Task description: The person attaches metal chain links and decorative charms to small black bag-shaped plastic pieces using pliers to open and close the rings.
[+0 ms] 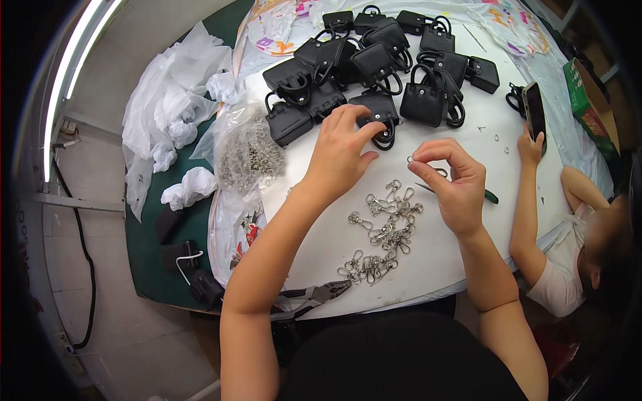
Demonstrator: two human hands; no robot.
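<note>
My right hand (458, 184) pinches a small metal ring (410, 159) between thumb and fingertips. My left hand (340, 152) reaches over the near edge of the bag pile with its fingers apart. Its fingertips are at a black mini handbag (376, 105); whether they touch it I cannot tell. Several more black mini handbags (424, 103) lie heaped beyond. Below my hands, silver swivel clasps (394, 230) lie in loose clusters on the white board (435, 257). A tool with a green handle (491, 197) lies partly hidden behind my right hand.
Pliers (314, 296) lie at the near edge. A clear bag of metal parts (251, 157) sits left of the board, beside crumpled white plastic (174, 93) on the green surface (144, 250). At right, another person's hand (530, 147) holds a phone (535, 113), near a green box (588, 107).
</note>
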